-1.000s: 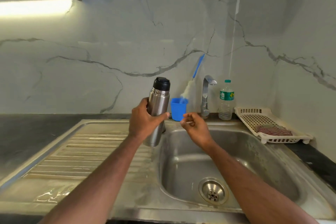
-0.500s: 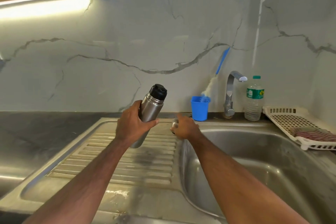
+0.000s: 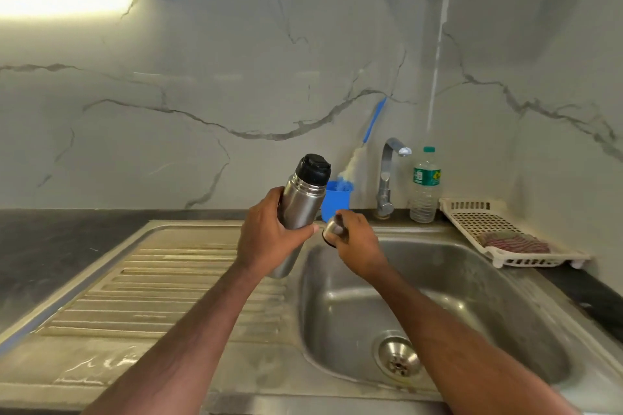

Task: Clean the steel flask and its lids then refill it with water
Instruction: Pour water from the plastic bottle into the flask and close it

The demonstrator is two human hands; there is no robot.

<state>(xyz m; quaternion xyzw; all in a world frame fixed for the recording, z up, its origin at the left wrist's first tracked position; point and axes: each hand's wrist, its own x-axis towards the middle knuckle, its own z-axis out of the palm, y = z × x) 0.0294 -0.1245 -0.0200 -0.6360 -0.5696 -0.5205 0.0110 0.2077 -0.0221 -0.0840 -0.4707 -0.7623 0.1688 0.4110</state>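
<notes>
Drainboard first, on the far left, ribbed and sloping toward the basin, a sensible spot for wet parts to shed water, and it sits set into the dark table. Moving right, the left hand is wrapped firmly round the middle of the steel flask, fingers and thumb curled about the body, and the flask is up in the air over the seam between drainboard and sink, tilted with its top leaning away to the right. That black inner lid is on the neck, so I'd say the flask is held high and angled to bring the stopper within easy reach for unscrewing. Just beside it, the right hand pinches the steel outer cap, a small cup-shaped piece held over the near corner of the sink, probably so any drips fall into the basin. Behind the hands stands a blue cup with a bottle brush leaning out of it against the wall, parked right where a scrub would call for it. Next comes the tap, not running as far as I can tell, then a plastic water bottle, and at the far right a white rack with a striped cloth lying in it. My read: cleaning has barely begun, one lid off and one to go.
</notes>
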